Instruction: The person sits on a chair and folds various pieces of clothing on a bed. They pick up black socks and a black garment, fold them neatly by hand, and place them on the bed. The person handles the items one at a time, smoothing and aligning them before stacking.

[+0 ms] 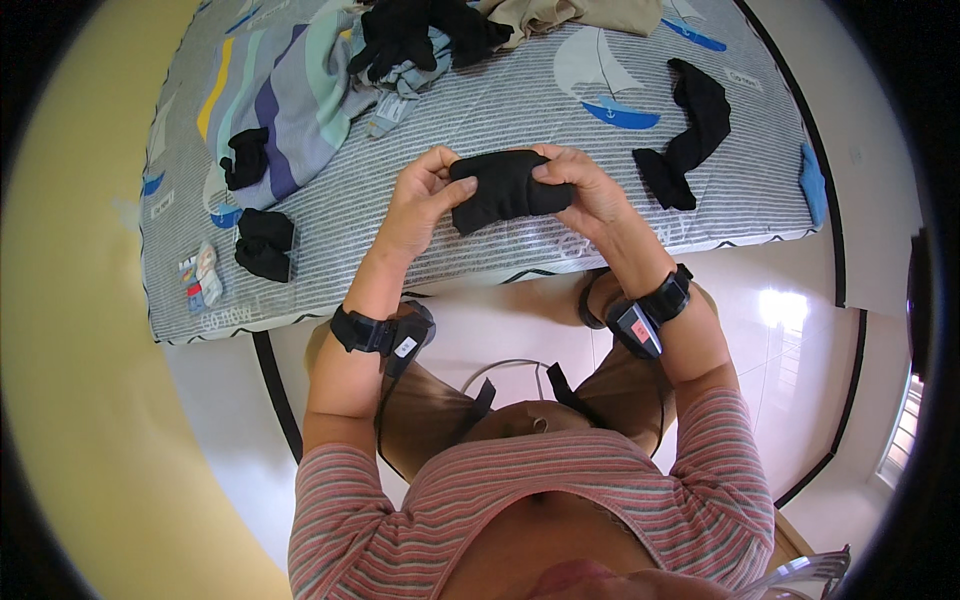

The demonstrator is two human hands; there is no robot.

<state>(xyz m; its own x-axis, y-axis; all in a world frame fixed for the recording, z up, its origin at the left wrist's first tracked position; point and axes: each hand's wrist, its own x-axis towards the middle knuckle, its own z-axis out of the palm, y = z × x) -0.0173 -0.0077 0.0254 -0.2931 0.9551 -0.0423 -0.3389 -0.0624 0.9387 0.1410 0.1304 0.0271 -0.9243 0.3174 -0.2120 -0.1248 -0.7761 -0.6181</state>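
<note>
Above the near edge of the bed, both my hands grip a folded bundle of black socks [508, 190], stretched sideways between them. My left hand [425, 195] pinches its left end, thumb on top. The right end is held by my right hand [585, 190], with the thumb pressing on the fold and the other fingers mostly hidden behind. A loose black sock [695, 130] lies crumpled to the right. Off to the left sit a balled black bundle [264, 245] and a smaller black one [245, 158].
The striped bedsheet [400, 250] has sailboat prints. Toward the back lie a striped cloth [300, 100], a black garment heap [410, 35] and beige cloth [590, 12]. Small light-coloured folded items [203, 275] rest near the left corner, a blue cloth [812, 185] at the right edge.
</note>
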